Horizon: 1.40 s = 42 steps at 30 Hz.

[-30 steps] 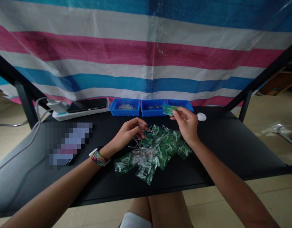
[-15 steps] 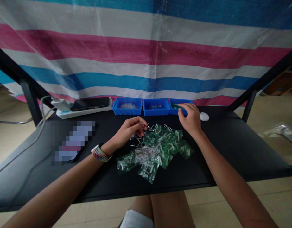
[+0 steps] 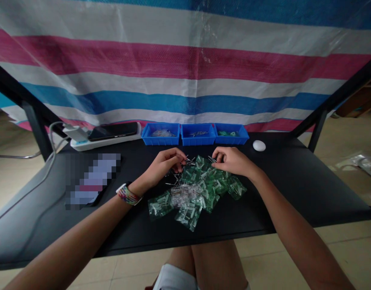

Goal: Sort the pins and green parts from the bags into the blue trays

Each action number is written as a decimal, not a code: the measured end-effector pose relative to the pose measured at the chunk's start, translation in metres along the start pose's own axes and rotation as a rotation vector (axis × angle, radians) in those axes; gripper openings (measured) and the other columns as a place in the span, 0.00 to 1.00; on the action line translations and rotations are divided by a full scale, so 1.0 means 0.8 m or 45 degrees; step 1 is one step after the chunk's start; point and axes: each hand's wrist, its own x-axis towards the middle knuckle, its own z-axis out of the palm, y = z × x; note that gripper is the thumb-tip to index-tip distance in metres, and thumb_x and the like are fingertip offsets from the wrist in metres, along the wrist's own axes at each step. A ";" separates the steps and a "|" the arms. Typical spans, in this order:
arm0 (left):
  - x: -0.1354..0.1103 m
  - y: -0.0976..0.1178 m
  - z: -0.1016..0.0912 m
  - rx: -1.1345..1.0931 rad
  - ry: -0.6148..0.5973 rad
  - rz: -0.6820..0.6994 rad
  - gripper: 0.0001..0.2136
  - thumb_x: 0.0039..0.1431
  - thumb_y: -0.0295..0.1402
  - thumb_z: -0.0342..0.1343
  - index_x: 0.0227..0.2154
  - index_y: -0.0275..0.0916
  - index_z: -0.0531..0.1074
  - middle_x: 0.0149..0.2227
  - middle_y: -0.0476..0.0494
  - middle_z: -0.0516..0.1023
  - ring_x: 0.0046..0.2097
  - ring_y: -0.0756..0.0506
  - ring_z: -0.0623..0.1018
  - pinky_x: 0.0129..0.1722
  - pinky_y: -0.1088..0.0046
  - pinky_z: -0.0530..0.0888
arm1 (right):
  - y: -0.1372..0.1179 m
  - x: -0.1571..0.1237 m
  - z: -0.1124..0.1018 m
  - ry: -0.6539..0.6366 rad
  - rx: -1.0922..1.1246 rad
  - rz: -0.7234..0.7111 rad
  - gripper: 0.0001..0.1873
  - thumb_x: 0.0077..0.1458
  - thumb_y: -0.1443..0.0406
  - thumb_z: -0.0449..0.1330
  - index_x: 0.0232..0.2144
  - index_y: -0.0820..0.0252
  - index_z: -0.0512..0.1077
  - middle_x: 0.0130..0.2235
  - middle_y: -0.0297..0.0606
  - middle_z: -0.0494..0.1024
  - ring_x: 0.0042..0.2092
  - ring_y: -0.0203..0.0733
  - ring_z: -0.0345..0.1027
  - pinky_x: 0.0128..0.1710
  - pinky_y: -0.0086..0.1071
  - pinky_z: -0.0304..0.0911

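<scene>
Head view shows both our hands above the dark surface (image 3: 300, 189), at the far side of a pile of green packets (image 3: 205, 181). Our left hand (image 3: 164, 167) has its fingers curled together, pinching several thin metal rods (image 3: 190, 161) whose ends poke out to the right of the fingertips. More loose rods (image 3: 173, 184) lie on the near side of those fingers. Our right hand (image 3: 235, 162) has its thumb and forefinger a little apart around a few slim metal rods (image 3: 211, 159) at the pile's far edge; we cannot tell whether it grips these or only touches them. The green packets spread from between our two hands toward us, and some clear packets (image 3: 185, 196) lie among them, nearer to us than the left fingers.

Beyond the left fingers stands a blue bin (image 3: 160, 141) of clear pieces (image 3: 163, 133); beyond the gap between our hands, the middle bin (image 3: 198, 141) holds metal rods; just past the right fingers, the right bin (image 3: 232, 141) holds green pieces (image 3: 227, 133). Farther off, to the right of the right fingers, sits a white rounded object (image 3: 259, 146). Well to the left of the left fingers lies a pixelated device (image 3: 93, 181), and behind it a black phone (image 3: 113, 131) rests on a white power strip (image 3: 105, 143). A multicoloured band (image 3: 129, 194) circles our left wrist.
</scene>
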 end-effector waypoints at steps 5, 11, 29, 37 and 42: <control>0.000 0.001 0.000 0.031 0.005 -0.009 0.13 0.61 0.43 0.65 0.38 0.36 0.77 0.32 0.47 0.79 0.28 0.50 0.78 0.29 0.75 0.74 | 0.005 0.001 0.001 -0.024 -0.018 0.039 0.10 0.49 0.66 0.72 0.36 0.55 0.79 0.31 0.32 0.84 0.29 0.36 0.72 0.28 0.29 0.59; -0.001 0.000 0.000 0.012 -0.006 -0.009 0.13 0.60 0.42 0.65 0.38 0.36 0.77 0.32 0.48 0.79 0.28 0.50 0.78 0.29 0.76 0.74 | -0.003 0.002 -0.010 -0.127 0.463 0.022 0.14 0.47 0.64 0.72 0.38 0.61 0.79 0.29 0.35 0.81 0.29 0.37 0.73 0.29 0.30 0.64; -0.019 0.017 0.021 0.161 -0.186 0.104 0.16 0.63 0.44 0.68 0.33 0.36 0.75 0.28 0.48 0.80 0.30 0.49 0.77 0.31 0.76 0.71 | -0.047 0.002 0.049 0.142 1.313 -0.056 0.19 0.51 0.59 0.75 0.45 0.54 0.81 0.35 0.32 0.75 0.36 0.36 0.71 0.36 0.30 0.72; -0.016 0.012 0.018 0.184 -0.108 0.138 0.17 0.59 0.44 0.71 0.27 0.35 0.76 0.27 0.46 0.80 0.28 0.50 0.76 0.31 0.75 0.72 | -0.053 0.000 0.060 -0.066 1.295 -0.072 0.23 0.49 0.58 0.78 0.45 0.56 0.78 0.40 0.35 0.81 0.37 0.42 0.79 0.41 0.41 0.81; -0.016 0.013 0.018 0.202 -0.125 0.146 0.17 0.61 0.43 0.70 0.28 0.35 0.76 0.27 0.47 0.80 0.29 0.50 0.76 0.31 0.76 0.72 | -0.055 -0.002 0.062 -0.077 1.240 -0.070 0.20 0.49 0.56 0.79 0.38 0.58 0.77 0.34 0.33 0.83 0.31 0.41 0.81 0.36 0.38 0.80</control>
